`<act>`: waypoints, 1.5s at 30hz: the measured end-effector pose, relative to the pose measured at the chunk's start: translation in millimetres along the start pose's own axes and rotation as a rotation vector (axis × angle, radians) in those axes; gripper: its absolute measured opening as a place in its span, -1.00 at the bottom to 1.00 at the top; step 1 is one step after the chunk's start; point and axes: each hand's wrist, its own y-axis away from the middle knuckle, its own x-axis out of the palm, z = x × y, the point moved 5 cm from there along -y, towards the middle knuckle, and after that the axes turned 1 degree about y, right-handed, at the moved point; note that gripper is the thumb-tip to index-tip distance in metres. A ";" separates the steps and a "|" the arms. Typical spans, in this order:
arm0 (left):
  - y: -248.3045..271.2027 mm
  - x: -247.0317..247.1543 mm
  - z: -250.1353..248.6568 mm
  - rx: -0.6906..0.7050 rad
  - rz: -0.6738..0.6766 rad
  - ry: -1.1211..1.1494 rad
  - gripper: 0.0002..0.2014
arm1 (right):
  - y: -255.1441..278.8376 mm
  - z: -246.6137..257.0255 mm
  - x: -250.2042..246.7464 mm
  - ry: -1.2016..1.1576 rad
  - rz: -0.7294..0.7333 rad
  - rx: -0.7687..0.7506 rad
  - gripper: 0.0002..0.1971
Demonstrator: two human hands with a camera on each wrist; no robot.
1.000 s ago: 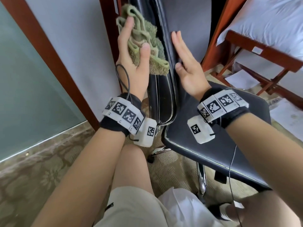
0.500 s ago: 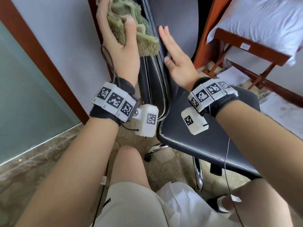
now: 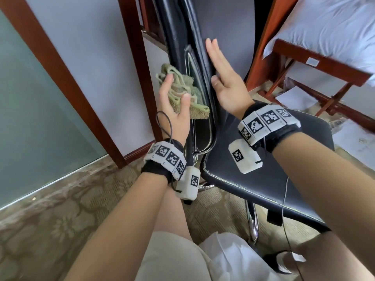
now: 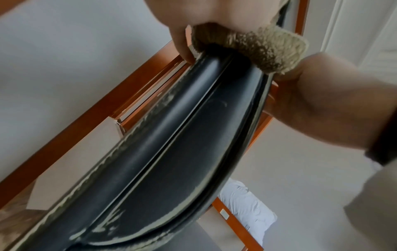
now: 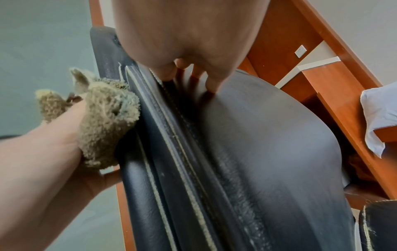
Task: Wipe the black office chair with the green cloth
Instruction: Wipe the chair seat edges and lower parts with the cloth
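Each bare forearm wears a black fabric wristband wrapped by a white segmented band printed with square black-and-white markers. A white boxy camera unit carrying one such marker hangs under each wrist. Thin black cables loop from the bands. Beige shorts cover the near thigh.

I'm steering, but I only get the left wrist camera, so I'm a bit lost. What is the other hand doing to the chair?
Observer: In the head view the right hand lies flat, fingers straight, on the front of the black office chair backrest.
Operator: How high up is my cloth?
Observer: Low. The left hand grips the green cloth against the backrest's side edge, a little above the seat.
Operator: Is anything on the seat?
Observer: Neither hand nor the cloth touches it.
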 end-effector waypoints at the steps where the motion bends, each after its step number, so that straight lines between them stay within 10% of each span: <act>1: -1.8 -1.1 -1.5 0.008 0.004 -0.006 -0.58 | -0.5 1.0 -0.4 0.000 -0.005 -0.004 -0.29; 12: -124.2 -9.2 -89.2 0.273 -0.098 0.069 -0.62 | -3.1 1.0 -0.9 0.022 0.014 0.016 -0.31; 38: -4.7 -6.6 4.5 -0.110 0.098 0.097 -0.58 | -4.7 -8.1 2.5 -0.013 0.002 -0.037 -0.38; 45: -35.5 -15.2 -26.8 0.105 0.065 0.054 -0.64 | -5.0 -9.4 2.2 -0.027 0.003 -0.071 -0.45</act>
